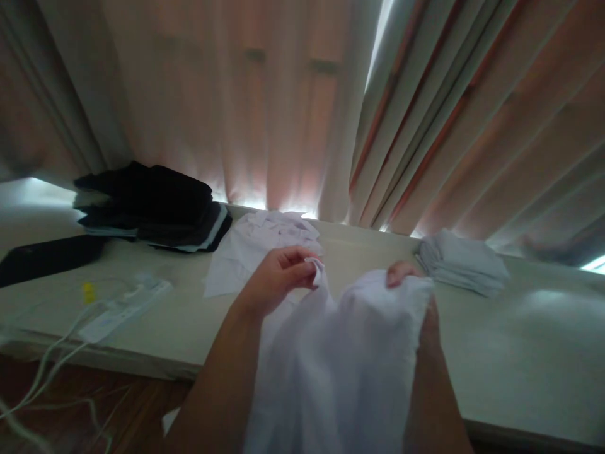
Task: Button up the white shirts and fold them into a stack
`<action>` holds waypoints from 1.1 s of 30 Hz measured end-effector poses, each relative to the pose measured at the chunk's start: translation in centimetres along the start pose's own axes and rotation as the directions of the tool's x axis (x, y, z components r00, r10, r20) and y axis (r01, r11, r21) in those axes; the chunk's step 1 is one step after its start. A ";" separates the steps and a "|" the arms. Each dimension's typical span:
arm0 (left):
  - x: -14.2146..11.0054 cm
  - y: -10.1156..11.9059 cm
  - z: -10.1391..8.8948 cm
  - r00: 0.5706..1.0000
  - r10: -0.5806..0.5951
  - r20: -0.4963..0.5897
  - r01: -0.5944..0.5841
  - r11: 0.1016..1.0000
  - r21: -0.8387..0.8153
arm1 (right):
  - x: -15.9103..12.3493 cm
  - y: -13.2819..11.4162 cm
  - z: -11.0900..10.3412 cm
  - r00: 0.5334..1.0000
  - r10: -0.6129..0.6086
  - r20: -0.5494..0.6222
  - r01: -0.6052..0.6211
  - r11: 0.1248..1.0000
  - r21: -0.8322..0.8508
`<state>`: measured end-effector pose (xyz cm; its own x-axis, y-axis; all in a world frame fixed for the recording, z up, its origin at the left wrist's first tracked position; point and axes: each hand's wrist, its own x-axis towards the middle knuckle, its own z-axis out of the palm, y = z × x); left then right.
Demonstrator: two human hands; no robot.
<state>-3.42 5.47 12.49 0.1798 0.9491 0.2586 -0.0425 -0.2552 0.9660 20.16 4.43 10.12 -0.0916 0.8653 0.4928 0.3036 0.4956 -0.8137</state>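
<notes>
A white cloth [340, 353], possibly a garment, hangs down between my two hands over the ledge's front. My left hand [286, 277] pinches one upper edge of it between thumb and fingers. At the other upper corner, my right hand [403, 273] grips the fabric; its thumb shows on top while the other fingers are hidden behind the cloth. Beyond my left hand lies a second crumpled white cloth [265, 243], spread on the pale ledge [520, 353].
A stack of dark folded clothes [151, 205] stands at the back left, beside a flat black object [51, 257]. Nearer is a white power strip [125, 312] with cables and a yellow piece [88, 292]. Folded light-grey cloth [460, 261] sits back right. Curtains [283, 107] hang behind.
</notes>
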 end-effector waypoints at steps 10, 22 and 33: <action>2.3 -14.8 0.3 0.980 -0.163 0.117 0.112 0.928 0.356 | -0.6 12.4 6.3 0.983 0.156 0.099 -0.169 0.977 0.133; 1.1 -15.6 1.0 0.931 -0.308 0.194 0.256 0.933 0.254 | -3.0 12.9 7.8 0.916 0.377 0.139 -0.399 0.894 0.202; 1.6 -15.7 0.9 0.954 -0.263 0.143 0.187 0.896 0.403 | -3.2 12.6 7.7 0.943 0.308 0.127 -0.317 0.947 0.058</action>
<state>-1.61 10.82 -2.29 0.3236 0.9462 -0.0083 0.3913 -0.1258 0.9116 17.03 8.49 -4.08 -0.1132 0.9781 0.1746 0.2615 0.1988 -0.9445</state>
